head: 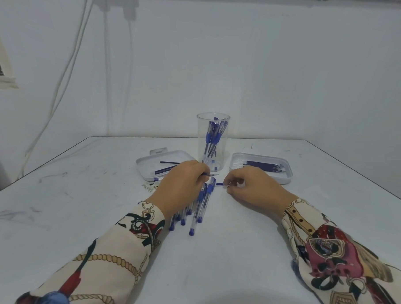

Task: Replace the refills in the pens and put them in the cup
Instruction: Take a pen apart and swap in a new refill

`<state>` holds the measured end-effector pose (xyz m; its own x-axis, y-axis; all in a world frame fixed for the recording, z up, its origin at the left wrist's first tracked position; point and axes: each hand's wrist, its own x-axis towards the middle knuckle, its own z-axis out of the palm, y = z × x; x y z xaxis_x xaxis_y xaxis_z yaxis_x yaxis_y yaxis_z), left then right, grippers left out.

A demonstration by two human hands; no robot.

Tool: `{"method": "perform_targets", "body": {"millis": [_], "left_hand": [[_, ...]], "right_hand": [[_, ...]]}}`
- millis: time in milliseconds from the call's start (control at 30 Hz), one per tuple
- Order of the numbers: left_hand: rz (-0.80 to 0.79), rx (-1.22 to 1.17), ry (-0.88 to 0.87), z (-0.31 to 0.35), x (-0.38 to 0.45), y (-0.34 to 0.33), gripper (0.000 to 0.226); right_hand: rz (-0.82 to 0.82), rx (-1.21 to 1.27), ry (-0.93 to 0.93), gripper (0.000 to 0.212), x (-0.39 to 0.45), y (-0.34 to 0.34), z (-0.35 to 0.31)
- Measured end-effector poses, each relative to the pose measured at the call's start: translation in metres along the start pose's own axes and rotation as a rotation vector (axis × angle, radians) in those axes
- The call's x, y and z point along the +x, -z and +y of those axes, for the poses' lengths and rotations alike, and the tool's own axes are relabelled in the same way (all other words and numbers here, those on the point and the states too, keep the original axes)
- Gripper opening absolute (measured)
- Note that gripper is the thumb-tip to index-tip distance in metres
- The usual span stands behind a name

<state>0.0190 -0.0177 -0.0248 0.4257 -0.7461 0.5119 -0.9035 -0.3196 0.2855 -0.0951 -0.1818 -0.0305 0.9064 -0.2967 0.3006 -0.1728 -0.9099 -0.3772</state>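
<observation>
My left hand pinches a thin pen part whose metal tip pokes out toward the clear plastic cup; my right hand is curled round a small blue cap piece. Between and beneath them, the clear blue-capped pens lie bunched on the white tabletop. I judge one pen is mid-disassembly. Beyond sit the left white tray holding a few dark refills, and the right white tray full of them. Next needs a fresh refill from one tray, threaded straight into the barrel.
</observation>
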Motion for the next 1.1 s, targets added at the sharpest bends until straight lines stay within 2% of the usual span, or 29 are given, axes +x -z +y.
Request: {"method": "perform_targets", "body": {"millis": [167, 333, 533, 900, 1100], "left_hand": [[0.000, 0.004, -0.001, 0.000, 0.000, 0.000, 0.022], [0.009, 0.007, -0.076, 0.000, 0.000, -0.002, 0.022], [0.023, 0.018, -0.132, 0.000, 0.000, -0.005, 0.022], [0.043, 0.032, -0.088, -0.001, 0.001, -0.004, 0.021], [0.064, 0.042, -0.082, -0.004, 0.000, -0.002, 0.019]], "right_hand": [[0.057, 0.041, -0.005, 0.021, 0.000, -0.001, 0.003], [0.184, 0.043, 0.150, 0.031, 0.001, 0.001, -0.009], [0.223, 0.037, 0.243, 0.018, 0.003, -0.006, -0.012], [0.277, 0.016, 0.257, 0.014, 0.004, -0.003, -0.006], [0.252, -0.009, 0.218, 0.012, 0.003, 0.000, -0.006]]}}
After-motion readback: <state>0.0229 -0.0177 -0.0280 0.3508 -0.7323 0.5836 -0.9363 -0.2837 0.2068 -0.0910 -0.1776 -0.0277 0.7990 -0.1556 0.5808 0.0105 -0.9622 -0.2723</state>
